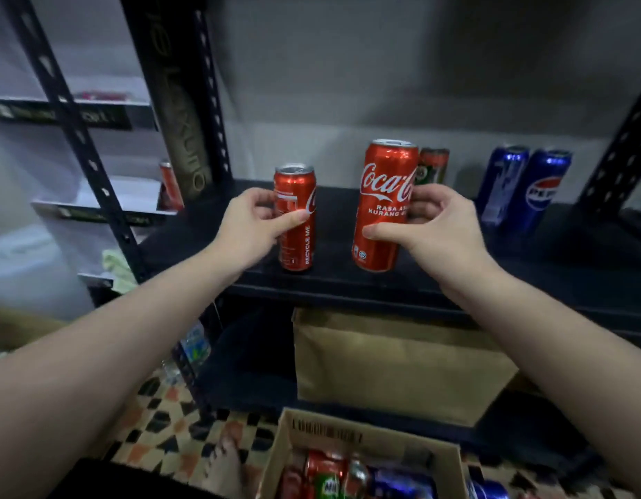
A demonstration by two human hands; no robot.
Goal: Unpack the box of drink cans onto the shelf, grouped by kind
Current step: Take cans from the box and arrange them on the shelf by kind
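Observation:
My left hand (252,225) grips a red Coca-Cola can (296,196) that stands upright on the dark shelf (348,282). My right hand (434,225) holds a second red Coca-Cola can (384,196) upright, its base at the shelf's front. Behind it stands a green and red can (434,165), partly hidden. Two blue Pepsi cans (524,189) stand further right on the same shelf. At the bottom, an open cardboard box (312,437) holds several mixed cans (348,477).
A black upright post (211,102) bounds the shelf on the left, another post (621,145) on the right. A brown paper bag (398,361) sits on the lower shelf. Another rack stands at the left with a red can (169,185). A foot (225,466) rests on the patterned floor.

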